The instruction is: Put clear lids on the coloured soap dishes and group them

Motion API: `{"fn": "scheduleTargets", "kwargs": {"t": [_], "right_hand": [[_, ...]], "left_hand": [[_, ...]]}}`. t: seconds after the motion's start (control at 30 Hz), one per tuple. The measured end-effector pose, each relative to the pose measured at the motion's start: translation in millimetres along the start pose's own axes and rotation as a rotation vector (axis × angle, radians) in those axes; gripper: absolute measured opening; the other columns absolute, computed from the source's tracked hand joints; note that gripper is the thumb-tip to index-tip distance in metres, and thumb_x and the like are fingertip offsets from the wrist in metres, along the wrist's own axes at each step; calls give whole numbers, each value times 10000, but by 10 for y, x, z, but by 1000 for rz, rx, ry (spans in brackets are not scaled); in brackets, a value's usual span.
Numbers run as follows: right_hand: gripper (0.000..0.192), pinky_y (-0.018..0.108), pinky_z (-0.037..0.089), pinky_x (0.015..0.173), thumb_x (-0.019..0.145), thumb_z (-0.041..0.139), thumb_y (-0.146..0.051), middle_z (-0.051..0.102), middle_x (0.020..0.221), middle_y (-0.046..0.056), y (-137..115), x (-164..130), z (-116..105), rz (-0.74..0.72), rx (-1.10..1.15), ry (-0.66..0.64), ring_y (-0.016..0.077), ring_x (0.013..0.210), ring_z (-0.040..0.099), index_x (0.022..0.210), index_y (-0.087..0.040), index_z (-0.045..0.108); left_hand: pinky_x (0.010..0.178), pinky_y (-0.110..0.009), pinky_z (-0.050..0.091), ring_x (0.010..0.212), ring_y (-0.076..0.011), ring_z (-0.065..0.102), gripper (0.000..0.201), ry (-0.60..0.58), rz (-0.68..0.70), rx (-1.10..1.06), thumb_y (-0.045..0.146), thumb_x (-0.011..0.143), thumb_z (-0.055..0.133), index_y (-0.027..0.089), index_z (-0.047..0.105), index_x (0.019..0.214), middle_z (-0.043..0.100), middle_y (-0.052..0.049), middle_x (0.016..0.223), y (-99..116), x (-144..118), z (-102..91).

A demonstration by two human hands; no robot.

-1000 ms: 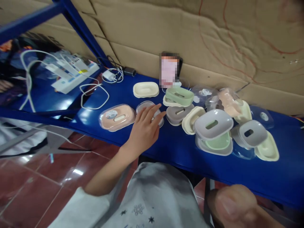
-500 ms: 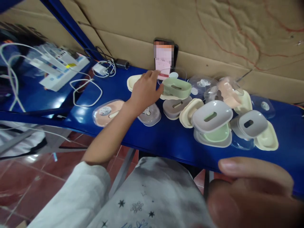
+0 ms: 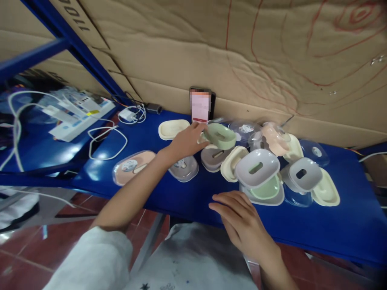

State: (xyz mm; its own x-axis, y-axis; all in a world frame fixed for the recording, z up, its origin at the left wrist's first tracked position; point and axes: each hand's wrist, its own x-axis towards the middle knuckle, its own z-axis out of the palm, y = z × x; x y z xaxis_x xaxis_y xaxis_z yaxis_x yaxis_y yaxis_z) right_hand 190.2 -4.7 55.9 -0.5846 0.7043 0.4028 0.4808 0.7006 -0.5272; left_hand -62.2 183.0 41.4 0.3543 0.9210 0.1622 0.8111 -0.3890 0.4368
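Note:
My left hand [image 3: 190,141] reaches over the blue table and grips the left end of a light green oval soap dish [image 3: 223,136] between thumb and fingers. The dish is tilted, above a grey-brown slotted dish [image 3: 213,159]. Near the table's front edge, my right hand [image 3: 242,217] hovers with fingers stretched out and nothing in it. Beyond its fingertips, a light grey slotted dish [image 3: 267,159] rests on a green piece [image 3: 266,189]. A cream tray [image 3: 173,129] lies behind my left wrist, while a clear-covered peach dish [image 3: 137,165] lies to the left of my forearm.
A phone [image 3: 200,108] leans against the cardboard wall [image 3: 169,60]. Clear lids [image 3: 314,153], cream trays [image 3: 326,189] and a peach piece [image 3: 273,139] crowd the right side. At left are a white power strip [image 3: 81,117], cables and a blue frame post [image 3: 75,52].
My left hand has taken hold of the green dish, which is now tilted. My right hand has moved from the lower right corner to the table's front edge. The view has shifted upward.

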Motion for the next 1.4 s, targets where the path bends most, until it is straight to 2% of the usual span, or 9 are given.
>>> {"fn": "scheduleTargets", "kwargs": {"t": [0.27, 0.43, 0.6, 0.77, 0.9, 1.07, 1.2, 1.3, 1.4], "right_hand": [[402, 418, 605, 968, 1004, 503, -31, 750, 1290, 77, 30, -51, 142, 23, 34, -58, 214, 1142, 698, 1308, -215, 690], [449, 494, 499, 1153, 1024, 545, -61, 684, 1451, 102, 178, 44, 84, 6, -177, 77, 262, 1351, 624, 1432, -228, 627], [691, 573, 380, 1233, 1061, 623, -241, 535, 1638, 138, 447, 148, 49, 114, -447, 192, 342, 1484, 532, 1690, -291, 343], [834, 564, 305, 1283, 1068, 637, -398, 426, 1723, 112, 638, 206, -5, 87, -490, 182, 342, 1529, 495, 1745, -354, 150], [805, 560, 335, 1266, 1053, 675, -376, 434, 1717, 116, 721, 232, -64, 38, -522, 203, 336, 1526, 497, 1722, -374, 226], [636, 605, 412, 1234, 981, 772, -446, 507, 1648, 61, 645, 235, -202, -25, -493, 198, 366, 1521, 480, 1558, -416, 507], [497, 607, 492, 1221, 967, 798, -329, 650, 1457, 67, 466, 167, -343, -131, -436, 116, 367, 1534, 455, 1438, -324, 642], [498, 592, 533, 1209, 928, 828, -208, 702, 1301, 72, 373, -25, -391, -141, -410, 211, 346, 1420, 575, 1398, -287, 682], [404, 622, 553, 1178, 943, 818, -243, 697, 1257, 75, 351, -363, -330, -63, -332, 354, 327, 1285, 666, 1334, -285, 725]], "left_hand": [[1020, -471, 572, 1284, -352, 681, 628, -139, 3, 134, 214, 998, 638, 157, 376, 1566, 684, -190, 1373, 204, -159, 167], [1066, -450, 565, 1287, -292, 678, 544, -78, 130, 33, 127, 1017, 559, 200, 421, 1538, 680, -142, 1388, 197, -243, 162], [1032, -415, 590, 1260, -264, 687, 381, 18, 201, -73, 175, 1060, 536, 242, 528, 1436, 682, -103, 1347, 229, -473, 81], [1003, -421, 612, 1184, -265, 709, 295, 89, 228, -53, 202, 1088, 538, 219, 551, 1381, 687, -108, 1267, 351, -752, 9], [1025, -405, 620, 1189, -242, 715, 304, 163, 289, -44, 204, 1102, 542, 223, 533, 1406, 689, -108, 1279, 401, -923, 79], [1057, -412, 625, 1235, -231, 708, 317, 208, 352, -83, 178, 1100, 547, 230, 542, 1413, 695, -107, 1271, 451, -1098, 111], [1159, -465, 569, 1318, -236, 660, 346, 211, 395, -60, 105, 1077, 561, 213, 569, 1406, 702, -110, 1301, 563, -1361, 44], [1176, -468, 535, 1223, -226, 685, 291, 284, 372, -53, 83, 1047, 609, 174, 630, 1323, 733, -101, 1214, 689, -1663, 86], [1153, -468, 508, 1090, -214, 699, 219, 312, 403, -18, 60, 1051, 564, 155, 696, 1198, 756, -80, 1086, 814, -1971, 244]]}}
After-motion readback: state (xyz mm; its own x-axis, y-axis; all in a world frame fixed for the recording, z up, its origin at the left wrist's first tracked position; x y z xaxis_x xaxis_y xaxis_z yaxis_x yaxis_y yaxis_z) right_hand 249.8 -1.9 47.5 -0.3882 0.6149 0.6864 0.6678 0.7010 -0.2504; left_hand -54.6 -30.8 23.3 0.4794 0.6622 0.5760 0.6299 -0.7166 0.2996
